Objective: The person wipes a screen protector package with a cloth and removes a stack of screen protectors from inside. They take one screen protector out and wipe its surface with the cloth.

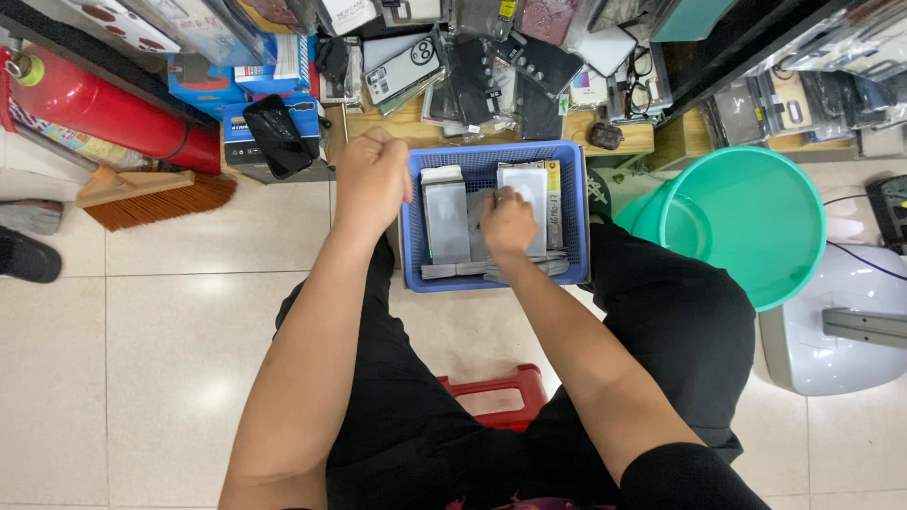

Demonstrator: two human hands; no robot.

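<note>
A blue plastic basket (578, 217) rests on my knees, filled with several flat grey and white packets (445, 222) standing in rows. My left hand (371, 179) grips the basket's left rim with fingers curled closed. My right hand (507, 227) is down inside the basket, fingers pinched on the packets in the middle row. I sit on a red stool (501, 397) in black trousers.
A green plastic bucket (756, 222) stands at my right, beside a white appliance (841, 331). A wooden shelf (416, 123) ahead holds many bagged phone cases. A red fire extinguisher (104, 109), a broom (151, 194) and blue boxes (213, 90) sit at the left. Someone's dark shoe (26, 255) is at far left.
</note>
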